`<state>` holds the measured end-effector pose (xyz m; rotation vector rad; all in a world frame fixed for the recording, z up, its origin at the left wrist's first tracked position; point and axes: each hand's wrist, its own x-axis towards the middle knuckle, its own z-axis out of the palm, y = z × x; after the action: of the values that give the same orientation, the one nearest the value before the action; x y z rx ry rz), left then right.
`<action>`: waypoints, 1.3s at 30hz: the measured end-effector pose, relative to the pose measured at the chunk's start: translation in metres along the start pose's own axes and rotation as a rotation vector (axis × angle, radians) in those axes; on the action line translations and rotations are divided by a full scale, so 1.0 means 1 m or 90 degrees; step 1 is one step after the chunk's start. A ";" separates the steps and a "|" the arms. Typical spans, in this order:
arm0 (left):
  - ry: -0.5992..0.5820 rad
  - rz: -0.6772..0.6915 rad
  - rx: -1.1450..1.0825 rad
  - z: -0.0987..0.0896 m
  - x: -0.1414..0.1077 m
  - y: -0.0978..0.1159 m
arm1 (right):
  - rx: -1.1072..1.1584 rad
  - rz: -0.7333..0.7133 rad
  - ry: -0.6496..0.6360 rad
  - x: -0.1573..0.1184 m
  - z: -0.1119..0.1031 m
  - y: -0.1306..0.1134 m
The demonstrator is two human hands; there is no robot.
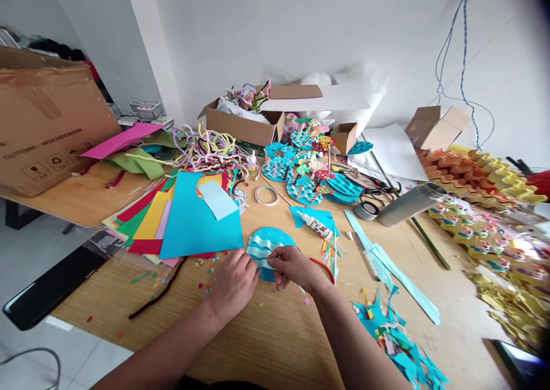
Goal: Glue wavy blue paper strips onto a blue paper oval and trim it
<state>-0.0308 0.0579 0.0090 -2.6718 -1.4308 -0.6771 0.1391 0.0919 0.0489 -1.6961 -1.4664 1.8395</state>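
A round blue paper disc [267,235] with pale wavy strips [260,252] across it lies on the wooden table in front of me. My left hand [236,278] is at the disc's lower left edge, fingers pressed together on it. Over the disc's lower right part, my right hand [293,266] has thumb and forefinger pinched at the end of a pale strip. Its fingertips partly cover the strip. Red-handled scissors [325,268] rest beside my right wrist, partly hidden. A white glue bottle [317,225] lies on blue paper behind the right hand.
Coloured paper sheets [200,224] lie left, a roll of tape [266,196] behind the disc. Finished blue discs [303,189] are piled farther back. A metal bottle [410,205], pale strips [404,280] and blue scraps [401,344] are at the right. A dark phone [518,361] is lower right.
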 end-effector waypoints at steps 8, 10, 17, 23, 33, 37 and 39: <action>-0.009 0.004 0.022 0.001 0.000 0.001 | -0.104 -0.023 0.060 0.000 0.008 0.010; -0.018 0.001 0.017 0.002 -0.001 0.001 | -0.150 -0.039 0.087 0.001 0.009 0.013; -0.057 -0.009 -0.008 0.001 -0.002 0.001 | -0.302 -0.057 0.168 -0.002 0.011 0.012; -0.061 -0.014 -0.039 0.000 -0.003 -0.001 | -0.379 -0.036 0.209 -0.001 0.014 0.010; -0.073 -0.020 -0.120 -0.002 -0.007 -0.006 | -0.438 0.001 0.244 -0.003 0.015 0.002; -0.074 -0.028 -0.144 -0.003 -0.008 -0.008 | -0.449 0.008 0.245 -0.004 0.015 0.001; -0.079 -0.032 -0.149 -0.003 -0.008 -0.008 | -0.451 0.015 0.242 -0.003 0.016 0.001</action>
<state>-0.0424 0.0557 0.0071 -2.9108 -1.5410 -0.7362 0.1266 0.0811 0.0475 -2.1986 -2.0474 0.9453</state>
